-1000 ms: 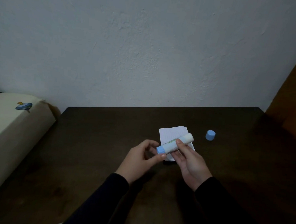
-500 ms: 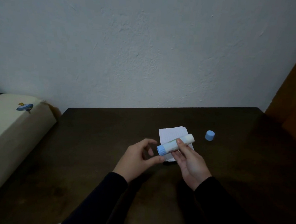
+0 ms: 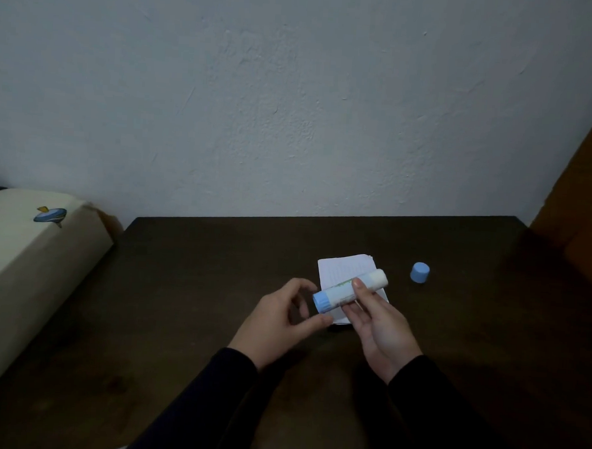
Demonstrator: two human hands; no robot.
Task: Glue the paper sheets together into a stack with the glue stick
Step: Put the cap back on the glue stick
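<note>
My right hand (image 3: 376, 326) holds an uncapped white glue stick (image 3: 347, 290) with a blue twist base, lying across its fingers with the thumb on top. The stick hovers over a small stack of lined white paper sheets (image 3: 345, 268) on the dark wooden table (image 3: 180, 304). My left hand (image 3: 276, 321) sits just left of the stick's blue base, fingers loosely curled around empty air, thumb tip close under the base. The blue cap (image 3: 420, 272) stands on the table to the right of the sheets.
A cream-coloured box (image 3: 21, 261) with a small blue sticker lies along the table's left side. A pale wall runs behind the table's far edge. A brown wooden surface (image 3: 583, 205) rises at the right.
My left hand has let go of the stick's blue base and drawn slightly away to the left. The right hand and stick have stayed nearly still.
</note>
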